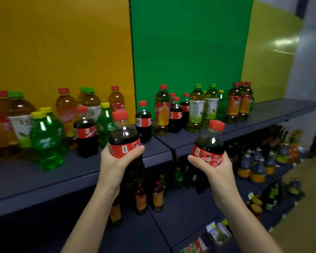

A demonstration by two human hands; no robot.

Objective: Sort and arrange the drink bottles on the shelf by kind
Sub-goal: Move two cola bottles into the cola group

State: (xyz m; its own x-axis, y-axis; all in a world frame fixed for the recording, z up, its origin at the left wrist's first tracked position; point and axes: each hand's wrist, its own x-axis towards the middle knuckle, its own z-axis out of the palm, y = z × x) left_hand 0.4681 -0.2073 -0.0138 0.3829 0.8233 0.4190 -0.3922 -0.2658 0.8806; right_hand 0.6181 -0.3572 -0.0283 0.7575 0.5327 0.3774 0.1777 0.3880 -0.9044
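Note:
My left hand grips a dark cola bottle with a red cap and red label, held upright in front of the top shelf. My right hand grips a second cola bottle, tilted slightly left. Both are held off the shelf. On the shelf stand mixed bottles: more colas, green soda bottles, amber tea bottles with red caps and green tea bottles with green caps.
Yellow and green back panels rise behind the shelf. Lower shelves hold more tea, soda and dark blue-topped bottles. Small packets lie on the lowest shelf. The floor is at the right.

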